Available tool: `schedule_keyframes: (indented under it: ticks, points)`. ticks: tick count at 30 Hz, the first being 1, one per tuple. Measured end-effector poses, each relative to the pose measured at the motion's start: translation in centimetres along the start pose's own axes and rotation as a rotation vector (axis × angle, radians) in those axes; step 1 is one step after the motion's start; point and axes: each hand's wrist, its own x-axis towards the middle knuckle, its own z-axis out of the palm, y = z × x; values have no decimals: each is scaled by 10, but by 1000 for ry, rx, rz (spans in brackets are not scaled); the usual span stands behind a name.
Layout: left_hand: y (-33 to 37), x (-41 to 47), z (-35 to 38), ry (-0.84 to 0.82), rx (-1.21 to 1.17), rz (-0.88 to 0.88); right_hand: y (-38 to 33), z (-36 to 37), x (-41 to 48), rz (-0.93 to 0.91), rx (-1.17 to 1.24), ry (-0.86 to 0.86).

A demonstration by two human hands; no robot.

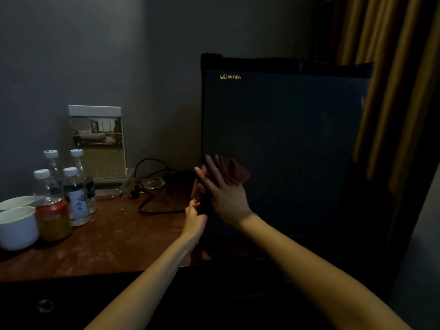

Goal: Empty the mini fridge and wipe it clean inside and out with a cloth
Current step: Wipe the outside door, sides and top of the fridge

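A black mini fridge (pixel 285 139) with a gold logo stands on the wooden desk (pixel 114 241), its door closed. My right hand (pixel 222 194) presses a dark red cloth (pixel 234 171) flat against the lower left of the door, fingers straight. My left hand (pixel 195 217) grips the left edge of the fridge just below the cloth, fingers curled round that edge. Part of the cloth hangs down behind my right hand.
At the desk's left stand several water bottles (pixel 76 194), an orange can (pixel 53 219) and two white cups (pixel 17 227). A framed card (pixel 97 141) leans on the wall. A black cable (pixel 152 186) lies beside the fridge. Brown curtains (pixel 392 91) hang at right.
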Motion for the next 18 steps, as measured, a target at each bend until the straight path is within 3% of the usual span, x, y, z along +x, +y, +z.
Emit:
schedule_keyframes:
  ticks: [2,5,8,10,12,15,18]
  points:
    - [-9,7,-1,12,-6,15,-2,-5,14,-132,-51,-84]
    - [-6,4,1,39,-21,8,-13,-14,35,-177,-208,-229]
    - [-1,-4,3,31,-43,-47,-24,-18,53,-227,-180,-207]
    - [-2,-5,2,48,-49,-50,-28,-20,62,-335,-313,-296]
    - [-3,-3,3,95,-48,-13,-30,-21,65,-320,-378,-339]
    - [0,-4,7,149,-46,4,-41,-23,66,-331,-679,-418]
    - [-2,-4,6,124,-107,-20,-44,-31,67,-302,-739,-494]
